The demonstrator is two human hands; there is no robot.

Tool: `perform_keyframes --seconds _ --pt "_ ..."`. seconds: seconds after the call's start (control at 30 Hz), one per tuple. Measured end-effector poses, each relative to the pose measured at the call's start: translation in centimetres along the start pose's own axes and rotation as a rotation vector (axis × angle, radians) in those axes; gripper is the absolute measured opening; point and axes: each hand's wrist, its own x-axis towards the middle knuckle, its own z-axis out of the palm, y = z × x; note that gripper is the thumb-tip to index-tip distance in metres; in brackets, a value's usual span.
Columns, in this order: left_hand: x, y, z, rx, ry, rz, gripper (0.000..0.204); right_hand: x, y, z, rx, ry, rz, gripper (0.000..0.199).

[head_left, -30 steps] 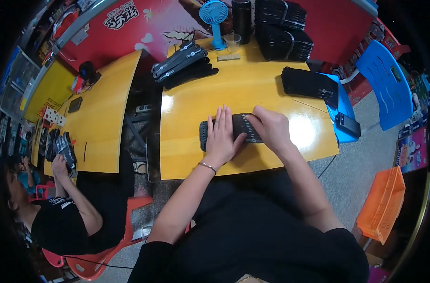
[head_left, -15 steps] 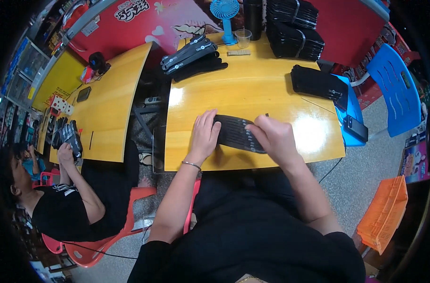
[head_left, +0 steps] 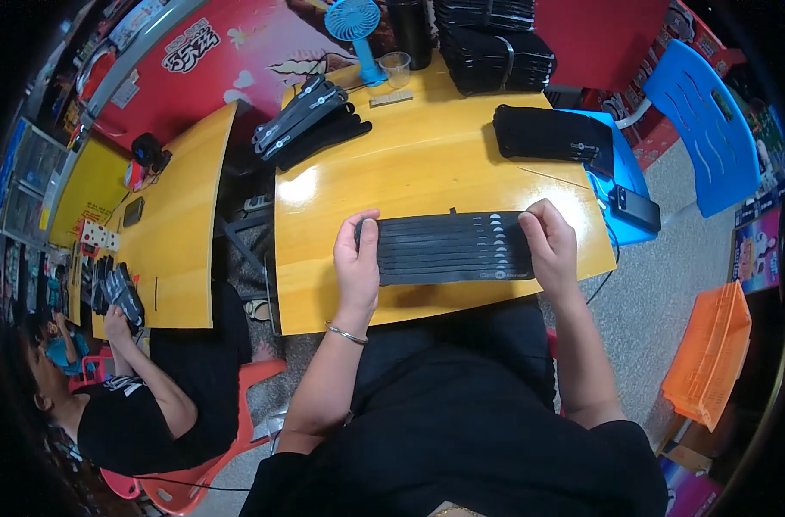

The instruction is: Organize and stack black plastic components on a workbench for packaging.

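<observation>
Between my two hands is a wide stack of black fabric strips (head_left: 436, 250), overlapped like steps. A row of pale half-round marks runs down it near the right end. My left hand (head_left: 357, 258) pinches the left end, thumb on top. My right hand (head_left: 551, 246) grips the right end, with its thumb on the upper right corner. The stack is held level above the near part of the yellow table (head_left: 410, 177). What exactly the strips are, I cannot tell.
At the back left lie grey and black folded fabric bundles (head_left: 302, 125). A blue fan (head_left: 353, 26), a plastic cup (head_left: 396, 69) and tied black stacks (head_left: 496, 60) stand behind. Rightward are a black fabric pile (head_left: 548, 133) and blue chair (head_left: 703, 121). Another person works at left.
My right hand has moved right and opened its fist-like hold to grip the end of the stack. The stack, tilted before, is now spread flat and level between both hands. The view has shifted.
</observation>
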Motion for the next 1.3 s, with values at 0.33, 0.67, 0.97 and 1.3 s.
perform_keyframes --seconds 0.33,0.67,0.97,1.3 --pt "1.1 -0.1 1.2 0.255 -0.066 0.04 0.035 0.1 4.2 1.0 0.387 -0.048 0.297 0.016" --pt "3.5 -1.0 2.9 0.358 -0.057 0.086 0.036 2.1 2.6 1.6 0.061 0.065 0.145 0.015" --pt "4.0 -0.7 3.6 0.332 -0.264 -0.01 0.022 3.2 4.6 0.5 0.069 0.109 0.195 0.017" --pt "5.0 -2.5 6.4 0.267 -0.501 -0.23 0.022 2.0 7.4 -3.6 -0.012 0.104 0.348 0.021"
